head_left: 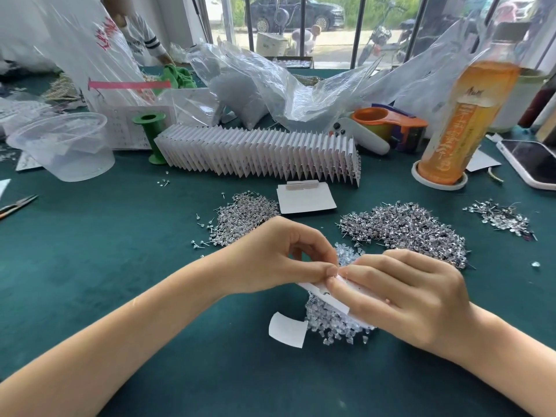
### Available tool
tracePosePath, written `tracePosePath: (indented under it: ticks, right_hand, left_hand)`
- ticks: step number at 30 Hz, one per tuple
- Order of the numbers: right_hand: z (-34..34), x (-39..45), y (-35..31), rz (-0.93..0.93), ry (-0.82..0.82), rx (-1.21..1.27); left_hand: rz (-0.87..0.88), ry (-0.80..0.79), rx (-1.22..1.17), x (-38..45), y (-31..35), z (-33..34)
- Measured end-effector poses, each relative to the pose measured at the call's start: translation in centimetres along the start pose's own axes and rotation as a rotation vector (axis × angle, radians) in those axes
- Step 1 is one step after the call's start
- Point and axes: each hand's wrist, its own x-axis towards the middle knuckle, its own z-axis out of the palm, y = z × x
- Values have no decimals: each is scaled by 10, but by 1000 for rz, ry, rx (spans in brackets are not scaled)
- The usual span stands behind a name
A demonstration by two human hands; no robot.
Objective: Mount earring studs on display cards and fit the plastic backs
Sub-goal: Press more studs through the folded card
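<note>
A dark green felt-covered table (90, 251) fills the view beneath and all around the point of grip. Beyond it, at the table's far edge, a wide window (331, 25) with dark vertical bars (358, 28) lets in bright daylight. Outside stand a parked dark car (298, 12), scooters (382, 37) and greenery.

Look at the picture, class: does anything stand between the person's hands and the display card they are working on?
Nothing visible does. The left hand and the right hand already hold the display card directly, fingers meeting at its top edge. The pile of plastic backs lies beneath it, not between.
</note>
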Motion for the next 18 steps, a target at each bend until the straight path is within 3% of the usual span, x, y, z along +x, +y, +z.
tracePosePath:
  ticks: [7, 14, 18]
  right_hand:
    - [1, -3, -3, -65, 12, -60]
    - [1, -4, -4, -12, 5, -64]
    - [-1, -5, 6, 241, 64, 94]
  left_hand:
    - [32, -44, 119, 0, 1, -2]
    - [65, -62, 117, 3, -4, -5]
    - [9, 288, -50, 11, -16, -14]
